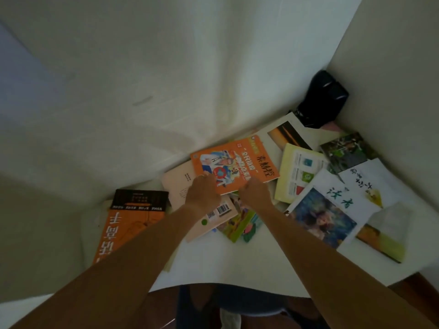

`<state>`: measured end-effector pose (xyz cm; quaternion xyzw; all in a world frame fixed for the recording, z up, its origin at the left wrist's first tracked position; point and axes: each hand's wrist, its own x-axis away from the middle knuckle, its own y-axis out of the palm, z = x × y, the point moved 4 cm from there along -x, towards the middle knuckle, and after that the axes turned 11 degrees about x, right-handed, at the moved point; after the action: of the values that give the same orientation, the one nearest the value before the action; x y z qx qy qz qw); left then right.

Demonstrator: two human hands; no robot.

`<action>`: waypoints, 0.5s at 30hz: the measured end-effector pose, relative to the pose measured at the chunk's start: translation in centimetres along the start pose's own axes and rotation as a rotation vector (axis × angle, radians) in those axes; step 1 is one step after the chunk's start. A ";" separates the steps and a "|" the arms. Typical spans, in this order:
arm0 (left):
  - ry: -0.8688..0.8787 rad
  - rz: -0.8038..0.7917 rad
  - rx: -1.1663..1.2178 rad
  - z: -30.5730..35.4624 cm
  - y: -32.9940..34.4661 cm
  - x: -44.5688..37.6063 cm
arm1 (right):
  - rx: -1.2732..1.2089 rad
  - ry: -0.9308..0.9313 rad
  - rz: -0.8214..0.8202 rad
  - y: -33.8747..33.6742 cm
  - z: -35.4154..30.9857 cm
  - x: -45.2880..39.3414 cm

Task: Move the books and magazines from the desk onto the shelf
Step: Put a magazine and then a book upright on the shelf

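Both hands are resting on the near edge of the orange book (237, 162), the left hand (202, 192) at its near-left corner and the right hand (255, 192) at its near-right side; the fingers are curling at the cover, though whether they are gripping it or only pressing cannot be told. The orange book is lying on the white desk (225, 262) toward the far wall, overlapping a pale pink book (178, 184). Just right of it a yellow-green booklet (297, 174) is lying, with magazines (332, 210) spreading further right. A large orange-and-black book (128, 222) is sitting at the left, and a black bag (323, 100) is filling the far corner.
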<state>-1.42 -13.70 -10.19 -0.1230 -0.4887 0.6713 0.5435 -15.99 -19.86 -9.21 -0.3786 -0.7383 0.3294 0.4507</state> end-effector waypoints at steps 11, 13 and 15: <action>0.273 0.004 -0.479 1.3 1.4 -1.9 | -0.614 0.476 -0.001 1.9 -0.2 -1.2; 0.306 -0.020 -0.520 2.3 0.4 -1.9 | -0.658 0.482 0.020 1.5 0.1 -1.3; 0.323 -0.037 -0.529 3.4 -0.8 -1.6 | -0.668 0.494 0.077 0.6 0.6 -1.6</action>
<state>-2.68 -16.88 -8.51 -0.3562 -0.5561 0.4825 0.5754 -15.86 -21.03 -10.63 -0.5990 -0.6593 -0.0123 0.4542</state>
